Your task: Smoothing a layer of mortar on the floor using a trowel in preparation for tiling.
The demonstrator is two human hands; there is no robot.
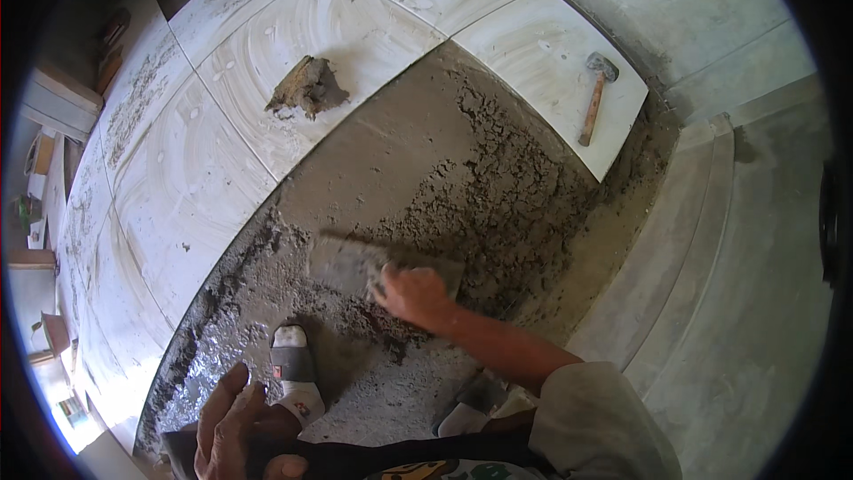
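My right hand is closed round the handle of a flat rectangular trowel, a little blurred, its blade lying over the mortar. Under and beyond the blade spreads grey-brown mortar, smooth at the far left and crumbly with small lumps toward the right. At the lower left, my left hand is held up near my knee with its fingers extended and nothing visible in them.
Large pale tiles, smeared with mortar, border the bed on the left and far side. A dirty crumpled lump and a hammer lie on tiles. A bare wall rises at right. My sandalled foot stands on wet rough ground.
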